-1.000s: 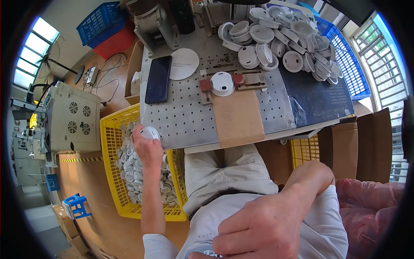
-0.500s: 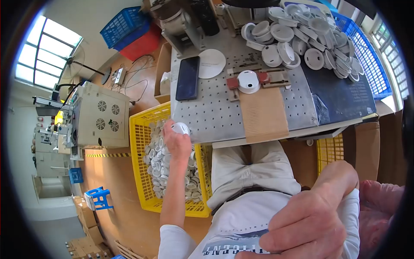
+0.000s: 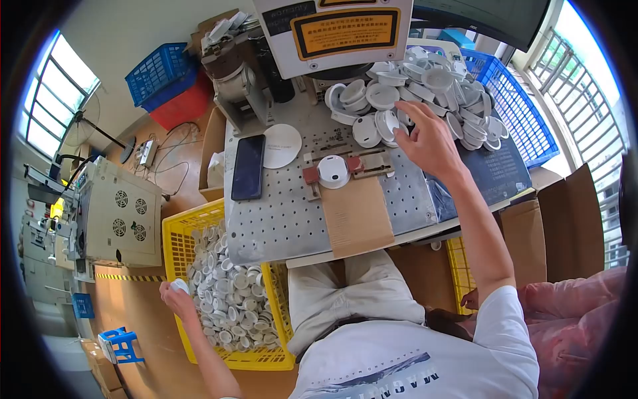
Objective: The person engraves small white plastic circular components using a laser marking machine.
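My left hand [image 3: 178,300] is closed on a white lid [image 3: 180,286] at the left rim of a yellow basket [image 3: 279,312] full of white lids. Over the metal table, my right hand [image 3: 425,136] has its fingers apart beside a pile of white lids [image 3: 438,80]; its fingertips are near one lid at the pile's front edge, and contact cannot be made out. Another white lid [image 3: 333,171] sits in a fixture with red jaws [image 3: 311,175]. Below the fixture a strip of cardboard [image 3: 359,216] lies on the perforated plate.
A phone [image 3: 248,167] and a white disc [image 3: 282,146] lie left of the fixture. Above hangs a machine head with a warning label [image 3: 347,33]. A blue basket [image 3: 525,100] stands behind the pile. Another person's pink sleeve [image 3: 565,299] shows at the right.
My left hand has moved down and left with its lid, to the basket's outer side. My right hand has gone from near my chest up to the pile. The view has shifted.
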Demonstrator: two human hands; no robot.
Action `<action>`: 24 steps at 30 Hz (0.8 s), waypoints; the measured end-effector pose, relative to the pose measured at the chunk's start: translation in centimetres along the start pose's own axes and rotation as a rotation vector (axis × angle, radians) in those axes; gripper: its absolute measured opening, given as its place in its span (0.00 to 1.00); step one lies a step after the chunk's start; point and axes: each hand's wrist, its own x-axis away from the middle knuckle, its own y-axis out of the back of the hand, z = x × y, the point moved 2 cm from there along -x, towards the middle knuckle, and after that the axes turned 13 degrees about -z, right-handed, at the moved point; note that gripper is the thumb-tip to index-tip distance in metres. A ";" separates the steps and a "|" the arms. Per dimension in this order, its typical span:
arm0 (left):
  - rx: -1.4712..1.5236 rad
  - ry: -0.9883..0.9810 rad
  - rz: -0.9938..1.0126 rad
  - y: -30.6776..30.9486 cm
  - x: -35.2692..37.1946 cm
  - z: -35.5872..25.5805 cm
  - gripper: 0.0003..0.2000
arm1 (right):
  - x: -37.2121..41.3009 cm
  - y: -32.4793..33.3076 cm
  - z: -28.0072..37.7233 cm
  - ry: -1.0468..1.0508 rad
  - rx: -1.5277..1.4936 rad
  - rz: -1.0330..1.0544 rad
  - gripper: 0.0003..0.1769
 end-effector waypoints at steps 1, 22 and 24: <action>-0.006 -0.004 -0.011 -0.2 0.1 2.4 0.13 | -0.3 -2.2 -2.8 0.041 0.093 0.039 0.29; 0.674 -0.529 0.665 -3.0 23.2 -22.6 0.13 | 5.4 0.4 -2.0 -0.206 0.517 0.405 0.35; 0.736 -0.534 0.656 -2.1 22.5 -23.2 0.13 | 6.2 2.1 -3.0 -0.028 0.324 0.294 0.38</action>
